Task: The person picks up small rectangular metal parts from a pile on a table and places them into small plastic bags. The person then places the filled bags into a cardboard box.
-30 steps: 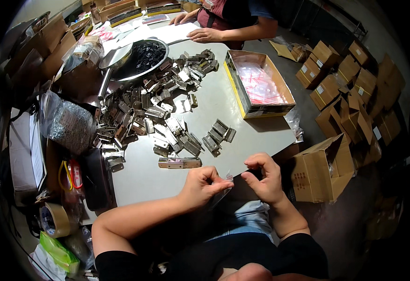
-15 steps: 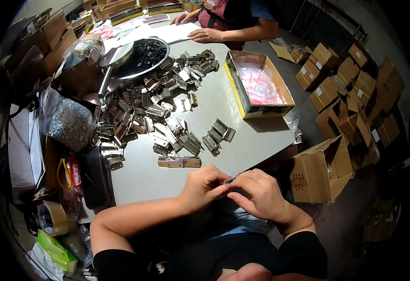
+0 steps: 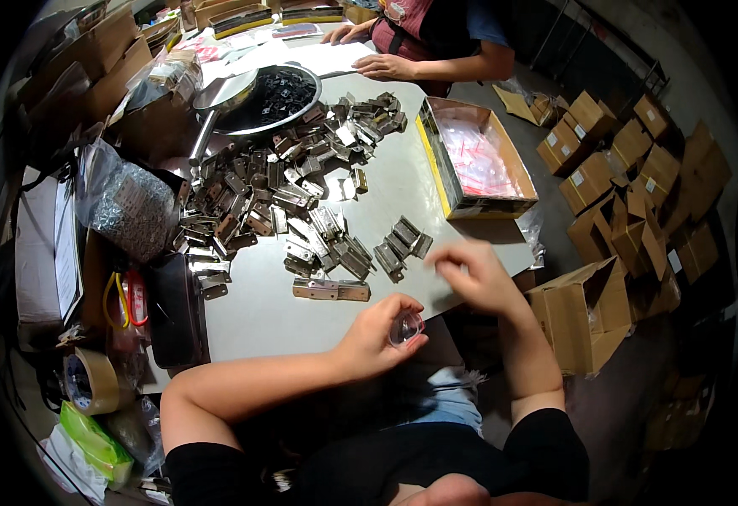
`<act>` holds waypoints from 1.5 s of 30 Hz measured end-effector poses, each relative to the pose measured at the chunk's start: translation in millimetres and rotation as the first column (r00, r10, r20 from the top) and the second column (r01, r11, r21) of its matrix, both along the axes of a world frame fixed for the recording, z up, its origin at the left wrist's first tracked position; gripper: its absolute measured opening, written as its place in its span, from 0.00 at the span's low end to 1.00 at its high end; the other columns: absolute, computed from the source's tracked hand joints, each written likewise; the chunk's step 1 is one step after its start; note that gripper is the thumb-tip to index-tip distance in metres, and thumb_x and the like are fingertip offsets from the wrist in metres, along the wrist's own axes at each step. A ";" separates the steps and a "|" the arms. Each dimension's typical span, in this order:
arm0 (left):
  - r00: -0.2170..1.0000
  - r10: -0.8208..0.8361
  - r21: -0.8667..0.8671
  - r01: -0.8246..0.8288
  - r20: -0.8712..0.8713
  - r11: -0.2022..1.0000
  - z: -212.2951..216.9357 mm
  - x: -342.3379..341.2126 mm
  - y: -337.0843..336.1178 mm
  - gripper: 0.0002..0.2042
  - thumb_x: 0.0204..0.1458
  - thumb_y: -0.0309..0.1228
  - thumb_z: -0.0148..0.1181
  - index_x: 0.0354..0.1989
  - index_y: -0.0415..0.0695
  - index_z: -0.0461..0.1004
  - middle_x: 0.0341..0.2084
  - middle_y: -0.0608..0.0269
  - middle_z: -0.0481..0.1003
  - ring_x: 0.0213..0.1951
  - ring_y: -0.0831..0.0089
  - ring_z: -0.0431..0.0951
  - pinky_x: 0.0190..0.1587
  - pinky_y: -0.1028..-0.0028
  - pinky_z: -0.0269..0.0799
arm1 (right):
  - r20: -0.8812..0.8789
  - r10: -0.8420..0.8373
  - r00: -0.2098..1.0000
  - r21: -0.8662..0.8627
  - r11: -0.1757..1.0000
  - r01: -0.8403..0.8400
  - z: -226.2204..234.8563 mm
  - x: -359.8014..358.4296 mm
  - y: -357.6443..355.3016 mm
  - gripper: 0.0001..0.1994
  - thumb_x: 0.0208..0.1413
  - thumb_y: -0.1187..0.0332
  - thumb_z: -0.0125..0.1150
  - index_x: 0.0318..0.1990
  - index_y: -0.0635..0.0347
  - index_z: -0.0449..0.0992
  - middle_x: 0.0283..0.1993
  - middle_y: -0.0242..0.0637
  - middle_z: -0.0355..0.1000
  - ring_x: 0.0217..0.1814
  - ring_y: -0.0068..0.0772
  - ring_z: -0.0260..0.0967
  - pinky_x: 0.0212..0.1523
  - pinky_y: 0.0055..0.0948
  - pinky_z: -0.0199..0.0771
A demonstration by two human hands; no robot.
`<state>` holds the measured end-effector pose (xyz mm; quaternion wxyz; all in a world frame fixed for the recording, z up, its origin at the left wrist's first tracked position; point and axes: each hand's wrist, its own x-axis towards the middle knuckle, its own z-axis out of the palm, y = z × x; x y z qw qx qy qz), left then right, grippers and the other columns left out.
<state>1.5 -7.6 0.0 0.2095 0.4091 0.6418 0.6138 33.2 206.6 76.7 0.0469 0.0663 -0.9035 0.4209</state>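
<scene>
One clear plastic bag (image 3: 405,330) (probably light, limp, slippery; pinch its rim) sits in the left hand (image 3: 372,341), fingers curled around; at two o'clock, the right hand (image 3: 477,277) blurs, finger spread and hold unclear.

On the bench (image 3: 251,329) we find metal pieces (image 3: 297,196) heaped from the left edge to the middle, a small group (image 3: 401,244) right of the heap and a short row (image 3: 330,290) before it. Behind the heap stands a basin (image 3: 301,117), small parts (image 3: 280,91) in it, a scoop (image 3: 226,91) across its left rim. We log an open box (image 3: 494,207) at the right edge, plastic bags (image 3: 474,160) inside. At the left edge we see a hardware bag (image 3: 133,207) and, before it, a case (image 3: 175,312). By the near edge, a small bag (image 3: 406,328) sits in the left hand (image 3: 373,341). Cartons (image 3: 567,325) lie beyond the right edge.
</scene>
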 end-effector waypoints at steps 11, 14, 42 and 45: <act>0.993 -0.105 0.125 0.112 -0.061 0.986 2.9 0.1 1.6 0.20 0.48 0.35 0.69 0.44 0.41 0.66 0.33 0.57 0.74 0.36 0.62 0.77 0.40 0.70 0.72 | 0.066 -0.212 0.975 0.078 0.975 0.207 -31.2 -20.2 14.8 0.10 0.45 0.76 0.66 0.36 0.63 0.76 0.42 0.43 0.69 0.38 0.43 0.71 0.42 0.34 0.73; 0.994 -0.096 0.130 0.102 -0.052 0.986 4.2 0.0 1.1 0.20 0.48 0.35 0.69 0.44 0.41 0.67 0.33 0.56 0.73 0.36 0.62 0.77 0.40 0.69 0.72 | -0.080 0.104 0.991 0.257 0.963 -0.080 -37.8 -23.8 25.9 0.07 0.46 0.76 0.66 0.35 0.63 0.77 0.43 0.43 0.68 0.39 0.39 0.72 0.42 0.33 0.73; 0.987 -0.079 0.121 0.096 -0.137 0.988 4.8 3.1 2.2 0.19 0.47 0.32 0.70 0.42 0.40 0.68 0.33 0.57 0.74 0.35 0.65 0.78 0.40 0.71 0.73 | -0.147 -0.371 0.917 0.334 0.854 0.399 -37.8 13.2 -5.2 0.06 0.50 0.75 0.61 0.34 0.65 0.71 0.33 0.46 0.68 0.36 0.50 0.69 0.37 0.40 0.69; 0.984 -0.090 0.117 0.109 -0.154 0.987 3.6 3.5 1.3 0.19 0.47 0.32 0.69 0.43 0.40 0.68 0.33 0.54 0.74 0.36 0.60 0.78 0.40 0.69 0.73 | -0.122 -0.333 0.935 0.360 0.863 0.355 -38.7 24.4 4.8 0.07 0.50 0.77 0.61 0.36 0.65 0.71 0.34 0.48 0.70 0.36 0.51 0.71 0.38 0.40 0.70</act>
